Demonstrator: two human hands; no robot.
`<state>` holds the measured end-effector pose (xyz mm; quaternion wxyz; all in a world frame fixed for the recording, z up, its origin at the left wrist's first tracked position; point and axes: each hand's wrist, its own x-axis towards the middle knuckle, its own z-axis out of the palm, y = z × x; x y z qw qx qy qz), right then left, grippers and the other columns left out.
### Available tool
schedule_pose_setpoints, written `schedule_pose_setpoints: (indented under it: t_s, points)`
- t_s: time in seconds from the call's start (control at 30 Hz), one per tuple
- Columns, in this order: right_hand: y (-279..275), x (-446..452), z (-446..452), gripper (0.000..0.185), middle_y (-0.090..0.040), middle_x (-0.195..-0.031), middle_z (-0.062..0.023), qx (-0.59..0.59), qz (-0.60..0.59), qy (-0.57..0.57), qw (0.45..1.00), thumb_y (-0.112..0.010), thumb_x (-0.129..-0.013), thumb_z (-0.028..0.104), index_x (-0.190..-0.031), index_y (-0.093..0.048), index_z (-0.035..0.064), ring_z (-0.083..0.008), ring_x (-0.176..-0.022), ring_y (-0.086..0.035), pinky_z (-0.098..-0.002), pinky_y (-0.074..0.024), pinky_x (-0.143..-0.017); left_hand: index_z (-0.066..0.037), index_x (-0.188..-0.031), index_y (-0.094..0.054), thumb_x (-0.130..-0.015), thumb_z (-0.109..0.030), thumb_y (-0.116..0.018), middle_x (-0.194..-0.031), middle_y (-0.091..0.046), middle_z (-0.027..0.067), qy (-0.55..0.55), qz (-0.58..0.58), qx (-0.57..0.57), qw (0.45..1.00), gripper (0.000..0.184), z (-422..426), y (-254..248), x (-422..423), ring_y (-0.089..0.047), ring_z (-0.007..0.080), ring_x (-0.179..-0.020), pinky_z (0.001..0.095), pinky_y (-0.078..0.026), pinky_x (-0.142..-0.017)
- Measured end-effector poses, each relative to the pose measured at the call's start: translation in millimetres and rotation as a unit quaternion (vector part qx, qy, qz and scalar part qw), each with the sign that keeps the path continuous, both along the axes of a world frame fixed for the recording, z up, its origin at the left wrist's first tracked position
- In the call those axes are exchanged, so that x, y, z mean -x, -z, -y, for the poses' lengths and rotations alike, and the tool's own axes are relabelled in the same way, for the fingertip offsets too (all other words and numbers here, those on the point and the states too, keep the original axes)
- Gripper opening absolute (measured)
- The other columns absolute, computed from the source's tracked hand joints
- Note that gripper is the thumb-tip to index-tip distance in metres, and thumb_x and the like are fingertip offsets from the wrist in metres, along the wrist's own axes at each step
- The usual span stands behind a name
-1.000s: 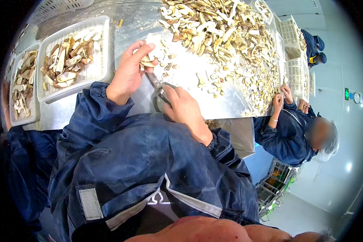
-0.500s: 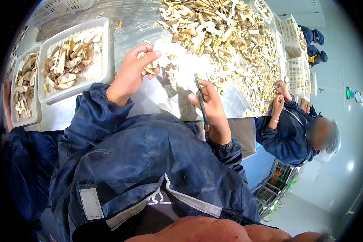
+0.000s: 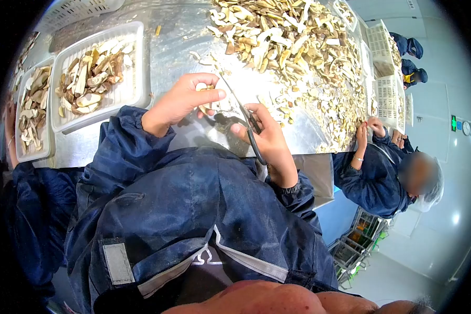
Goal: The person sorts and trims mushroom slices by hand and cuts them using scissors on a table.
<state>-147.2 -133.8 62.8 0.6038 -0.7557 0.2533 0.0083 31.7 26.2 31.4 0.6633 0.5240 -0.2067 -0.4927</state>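
Head view: scissors (image 3: 246, 114) alongside a pinched mushroom piece (image 3: 201, 87)

From where I stand, the work sits around one big pile of sliced mushrooms (image 3: 282, 42) on a metal table (image 3: 175, 31). The left hand (image 3: 186, 99) is on the near left side of that pile, thumb and forefinger drawn almost together on the pale mushroom piece, which they partly cover. Its other fingers bend underneath, and I can't tell whether they grip anything more.

The right hand (image 3: 269, 133) is on the near side of the pile, curled loosely around the scissors, with the thumb standing off to one side. The blades slant up toward the pile's left edge, passing just beside the left fingertips. I can't tell how far apart the blades are, or whether they touch the mushroom piece.

Left of the pile, well apart from it, a white tray (image 3: 131, 86) holds larger mushroom slices; a second tray (image 3: 48, 138), farther left of the pile, holds more. Small scraps (image 3: 340, 112) spread along the pile's near right side. To the right of the pile stand white crates (image 3: 390, 99). A person in a dark jacket and hair cover (image 3: 374, 172) is at the near right of the pile, both hands by the table edge.
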Motion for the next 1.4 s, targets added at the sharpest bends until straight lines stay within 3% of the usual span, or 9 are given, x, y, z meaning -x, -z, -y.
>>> schedule_pose_setpoints:
  t_s: [0.33, 0.57, 0.7, 0.8, 0.93, 1.0, 1.1, 1.27, 1.4]
  points:
    - [-16.5, 10.6, -0.1, 0.042, -0.061, -0.066, -0.0142, 0.239, -0.053, -0.069, 0.967, -0.08, -0.084, 0.033, -0.11, -0.066, 0.0028, -0.023, -0.056, -0.056, -0.0332, -0.0454, -0.055, -0.004, -0.101, -0.069, -0.091, -0.026, -0.073, -0.081, -0.067, 0.0006, 0.078, -0.004, -0.052, 0.996, 0.024, -2.7, 2.8, -4.0, -0.062, 0.0061, -0.06, 0.0184, -0.043, -0.046]
    - [28.0, 31.2, 12.7, 0.041, -0.062, -0.062, -0.0128, 0.212, 0.003, -0.031, 0.977, -0.081, -0.085, 0.031, -0.108, -0.065, 0.0007, -0.0155, -0.055, -0.057, -0.0304, -0.0442, -0.052, -0.004, -0.107, -0.07, -0.093, -0.025, -0.071, -0.081, -0.069, 0.0015, 0.125, 0.015, -0.034, 0.992, 0.026, -4.1, 12.2, -5.1, -0.063, 0.0052, -0.061, 0.0196, -0.044, -0.047]
    - [-5.6, 7.7, -5.4, 0.043, -0.064, -0.065, -0.0115, 0.302, -0.138, -0.081, 0.94, -0.08, -0.084, 0.026, -0.115, -0.061, 0.0057, -0.0243, -0.06, -0.066, -0.0337, -0.0498, -0.057, -0.006, -0.112, -0.068, -0.095, -0.025, -0.068, -0.08, -0.065, -0.0021, 0.049, 0.008, -0.037, 0.998, 0.026, -16.9, -6.8, 1.6, -0.062, 0.0048, -0.064, 0.0191, -0.046, -0.051]
    - [11.4, 1.0, -17.1, 0.044, -0.066, -0.072, -0.0124, 0.281, -0.076, -0.12, 0.949, -0.08, -0.081, 0.021, -0.116, -0.059, 0.0054, -0.0292, -0.065, -0.067, -0.0369, -0.0514, -0.06, -0.011, -0.118, -0.067, -0.094, -0.017, -0.067, -0.089, -0.063, -0.0007, -0.072, 0.132, -0.017, 0.988, 0.024, -37.5, -24.5, -1.9, -0.061, 0.0054, -0.07, 0.0194, -0.048, -0.058]
    - [16.2, -14.2, -35.4, 0.04, -0.068, -0.089, -0.0155, 0.297, 0.017, -0.144, 0.944, -0.078, -0.082, 0.017, -0.116, -0.06, 0.0058, -0.0333, -0.075, -0.067, -0.0404, -0.0534, -0.066, -0.012, -0.123, -0.067, -0.093, -0.013, -0.066, -0.099, -0.065, 0.0011, -0.252, 0.336, -0.066, 0.905, 0.03, -90.1, -47.1, -34.5, -0.06, 0.0074, -0.077, 0.0219, -0.05, -0.063]
    - [8.3, -18.6, -40.0, 0.036, -0.068, -0.096, -0.0162, 0.342, 0.053, -0.164, 0.924, -0.075, -0.083, 0.015, -0.116, -0.063, 0.0066, -0.0338, -0.081, -0.068, -0.0408, -0.0543, -0.07, -0.013, -0.122, -0.067, -0.095, -0.019, -0.064, -0.083, -0.067, 0.001, -0.385, 0.406, -0.089, 0.824, 0.028, -121.3, -53.2, -58.0, -0.054, 0.0052, -0.061, 0.0208, -0.041, -0.051]
    - [-2.3, -22.5, -43.5, 0.027, -0.068, -0.095, -0.0151, 0.383, 0.08, -0.166, 0.905, -0.072, -0.086, 0.015, -0.111, -0.068, 0.0073, -0.034, -0.081, -0.068, -0.0409, -0.0546, -0.07, -0.013, -0.124, -0.066, -0.093, -0.018, -0.064, -0.089, -0.069, 0.0074, -0.413, 0.555, -0.282, 0.665, 0.031, -167.1, -69.7, -88.4, -0.061, 0.0136, -0.067, 0.0288, -0.049, -0.06]
    - [6.1, -32.2, -34.1, 0.013, -0.068, -0.081, -0.0126, 0.428, 0.111, -0.115, 0.889, -0.071, -0.087, 0.018, -0.093, -0.072, 0.0069, -0.0328, -0.07, -0.067, -0.0402, -0.0534, -0.063, -0.009, -0.128, -0.063, -0.096, -0.028, -0.063, -0.114, -0.069, 0.0202, -0.391, 0.525, -0.341, 0.675, 0.037, -185.2, -55.3, -104.8, -0.068, 0.0351, -0.095, 0.0411, -0.052, -0.086]
    - [14.5, -61.5, -21.9, 0.01, -0.067, -0.08, -0.0118, 0.478, 0.19, -0.062, 0.855, -0.073, -0.084, 0.014, -0.091, -0.071, 0.0075, -0.031, -0.067, -0.065, -0.0393, -0.051, -0.057, 0.0, -0.126, -0.062, -0.097, -0.031, -0.063, -0.124, -0.065, 0.0231, -0.372, 0.63, -0.334, 0.594, 0.042, -166.0, -60.0, -100.6, -0.064, 0.0361, -0.112, 0.0418, -0.05, -0.094]
